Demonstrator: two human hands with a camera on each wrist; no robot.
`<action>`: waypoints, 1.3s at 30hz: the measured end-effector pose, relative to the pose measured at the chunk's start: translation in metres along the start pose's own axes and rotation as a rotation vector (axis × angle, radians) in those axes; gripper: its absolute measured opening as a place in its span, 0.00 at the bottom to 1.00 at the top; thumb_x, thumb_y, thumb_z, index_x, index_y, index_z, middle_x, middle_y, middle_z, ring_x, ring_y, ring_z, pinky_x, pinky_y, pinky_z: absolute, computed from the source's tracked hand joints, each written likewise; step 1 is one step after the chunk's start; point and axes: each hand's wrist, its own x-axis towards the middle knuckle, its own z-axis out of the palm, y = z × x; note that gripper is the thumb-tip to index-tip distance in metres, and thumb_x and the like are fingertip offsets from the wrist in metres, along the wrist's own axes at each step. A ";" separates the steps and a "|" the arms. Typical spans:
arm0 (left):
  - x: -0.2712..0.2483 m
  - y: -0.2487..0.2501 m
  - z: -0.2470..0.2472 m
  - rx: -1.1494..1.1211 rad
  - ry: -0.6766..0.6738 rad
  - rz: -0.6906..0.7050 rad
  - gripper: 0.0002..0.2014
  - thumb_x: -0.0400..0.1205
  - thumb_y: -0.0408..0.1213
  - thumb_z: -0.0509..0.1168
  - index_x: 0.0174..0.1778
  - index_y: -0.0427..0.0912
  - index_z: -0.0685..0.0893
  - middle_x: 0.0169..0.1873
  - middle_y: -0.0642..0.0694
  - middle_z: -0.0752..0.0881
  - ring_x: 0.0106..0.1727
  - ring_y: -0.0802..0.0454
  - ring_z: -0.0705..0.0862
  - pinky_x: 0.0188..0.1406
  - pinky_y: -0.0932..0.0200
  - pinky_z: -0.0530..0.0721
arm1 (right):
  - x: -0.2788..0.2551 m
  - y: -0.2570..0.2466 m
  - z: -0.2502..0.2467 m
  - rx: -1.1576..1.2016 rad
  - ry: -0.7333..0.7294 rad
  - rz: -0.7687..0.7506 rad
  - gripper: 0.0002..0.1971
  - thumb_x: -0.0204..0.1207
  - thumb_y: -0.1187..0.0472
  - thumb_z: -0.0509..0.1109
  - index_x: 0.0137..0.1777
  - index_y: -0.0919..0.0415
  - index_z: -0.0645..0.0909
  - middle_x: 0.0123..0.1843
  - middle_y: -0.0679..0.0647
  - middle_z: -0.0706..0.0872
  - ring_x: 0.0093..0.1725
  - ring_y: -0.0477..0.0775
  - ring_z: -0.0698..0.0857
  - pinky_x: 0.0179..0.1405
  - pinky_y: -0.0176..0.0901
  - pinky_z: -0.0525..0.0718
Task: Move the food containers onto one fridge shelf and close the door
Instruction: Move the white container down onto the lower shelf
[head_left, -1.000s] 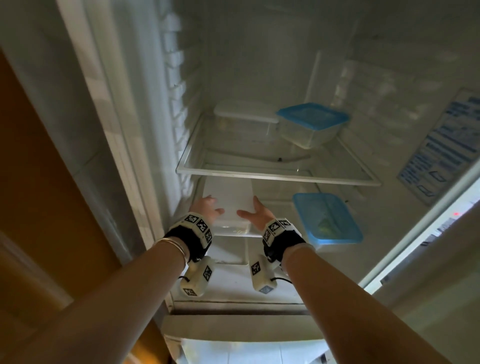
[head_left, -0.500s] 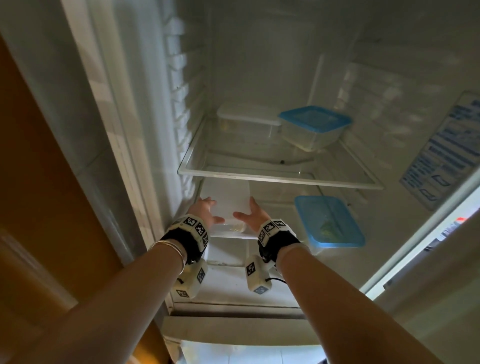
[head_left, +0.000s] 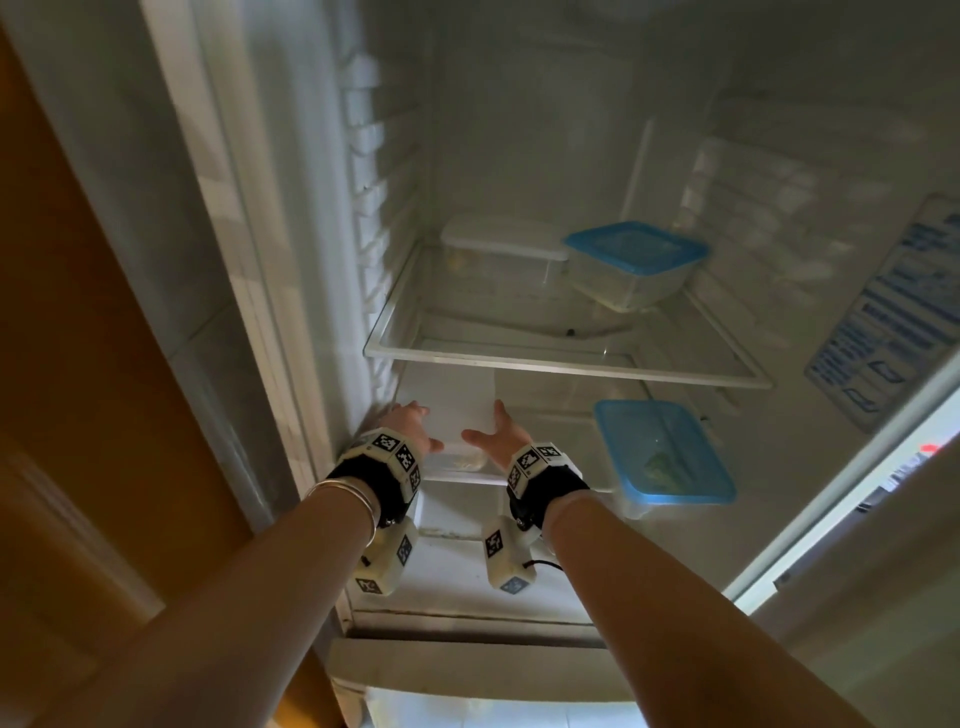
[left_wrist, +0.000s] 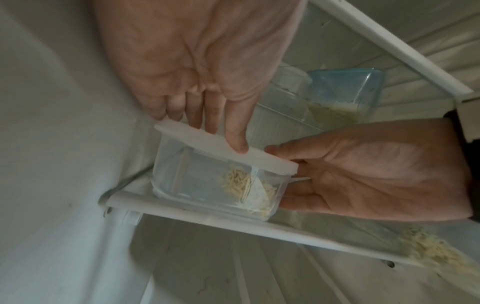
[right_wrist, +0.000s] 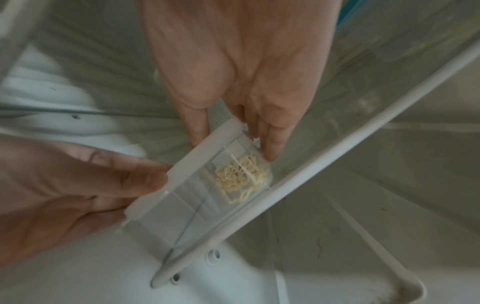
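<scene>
Gripping white-lidded container (head_left: 445, 415) on lower shelf (left_wrist: 207, 221), left hand (head_left: 408, 423) and right hand (head_left: 493, 431) clamping opposite sides, thumbs on lid. You are lifting next: keep level, clear upper shelf (head_left: 566, 364) rim, set beside blue-lidded container (head_left: 631, 262).

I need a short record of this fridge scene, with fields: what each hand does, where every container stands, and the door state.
left hand: grips white-lid container at its left side
right hand: grips the same container at its right side
lower shelf: white-lid container with noodles, blue-lid container
upper shelf: second white-lid container, second blue-lid container
door: open
</scene>
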 end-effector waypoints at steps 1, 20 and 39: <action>-0.002 0.000 0.000 0.008 0.000 -0.004 0.34 0.78 0.45 0.69 0.80 0.47 0.65 0.81 0.45 0.66 0.83 0.45 0.62 0.84 0.49 0.58 | -0.003 -0.001 0.001 -0.017 0.007 0.004 0.42 0.78 0.51 0.66 0.84 0.56 0.45 0.81 0.59 0.68 0.78 0.61 0.71 0.77 0.51 0.70; -0.096 0.033 -0.028 -0.018 0.037 0.253 0.32 0.81 0.45 0.64 0.81 0.38 0.64 0.80 0.40 0.67 0.81 0.43 0.66 0.81 0.54 0.63 | -0.129 -0.005 -0.053 -0.572 0.099 0.013 0.32 0.85 0.45 0.49 0.84 0.61 0.52 0.85 0.60 0.57 0.83 0.60 0.60 0.83 0.51 0.58; -0.041 0.162 -0.078 -0.129 0.138 0.371 0.23 0.82 0.40 0.65 0.72 0.37 0.76 0.71 0.41 0.80 0.72 0.43 0.78 0.73 0.54 0.73 | -0.107 -0.056 -0.175 -0.493 0.434 0.019 0.26 0.85 0.49 0.51 0.79 0.61 0.64 0.80 0.60 0.68 0.78 0.60 0.70 0.76 0.50 0.67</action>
